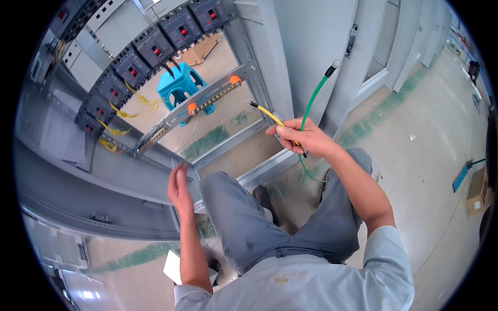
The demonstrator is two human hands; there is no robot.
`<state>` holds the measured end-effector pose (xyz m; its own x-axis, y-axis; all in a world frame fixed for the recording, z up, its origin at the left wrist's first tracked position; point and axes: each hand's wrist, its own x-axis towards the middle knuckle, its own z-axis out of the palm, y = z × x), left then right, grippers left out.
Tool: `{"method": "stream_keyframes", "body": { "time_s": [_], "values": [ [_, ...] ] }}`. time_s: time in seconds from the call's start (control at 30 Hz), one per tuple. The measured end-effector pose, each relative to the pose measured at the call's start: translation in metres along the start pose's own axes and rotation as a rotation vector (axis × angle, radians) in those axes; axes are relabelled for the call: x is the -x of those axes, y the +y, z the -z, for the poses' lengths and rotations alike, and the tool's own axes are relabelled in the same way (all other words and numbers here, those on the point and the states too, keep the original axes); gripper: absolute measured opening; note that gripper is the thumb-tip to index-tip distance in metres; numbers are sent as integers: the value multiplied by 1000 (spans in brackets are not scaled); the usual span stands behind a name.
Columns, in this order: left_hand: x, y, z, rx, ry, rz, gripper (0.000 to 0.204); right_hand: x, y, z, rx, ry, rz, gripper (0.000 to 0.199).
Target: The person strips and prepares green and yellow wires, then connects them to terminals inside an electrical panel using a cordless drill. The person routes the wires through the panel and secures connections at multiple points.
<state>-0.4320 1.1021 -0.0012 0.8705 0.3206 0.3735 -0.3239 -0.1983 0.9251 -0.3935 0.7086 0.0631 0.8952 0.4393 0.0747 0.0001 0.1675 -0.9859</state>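
Note:
My right hand is closed around two wires: a yellow wire whose dark tip points up-left toward the cabinet, and a green wire that rises to a grey lug and also loops down past my knee. My left hand is blurred, fingers apart, holding nothing, near the lower edge of the open grey cabinet frame. Inside the cabinet a metal terminal bar with two orange insulators runs diagonally. A row of black circuit breakers with short yellow wires hangs above it.
A blue plastic stool stands behind the cabinet opening. Grey cabinet doors line the right. A cardboard box and a blue tool lie on the floor at far right. A white sheet sits by my left elbow.

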Motion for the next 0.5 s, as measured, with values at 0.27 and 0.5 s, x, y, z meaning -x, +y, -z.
{"method": "stream_keyframes", "body": {
  "time_s": [0.27,0.5],
  "values": [
    [-6,95,-179,518,-473,41,47,-2,33,-39,8,81,68,33],
    [-24,99,-177,657,-411,78,44,0,25,-48,-81,87,142,29]
  ]
}}
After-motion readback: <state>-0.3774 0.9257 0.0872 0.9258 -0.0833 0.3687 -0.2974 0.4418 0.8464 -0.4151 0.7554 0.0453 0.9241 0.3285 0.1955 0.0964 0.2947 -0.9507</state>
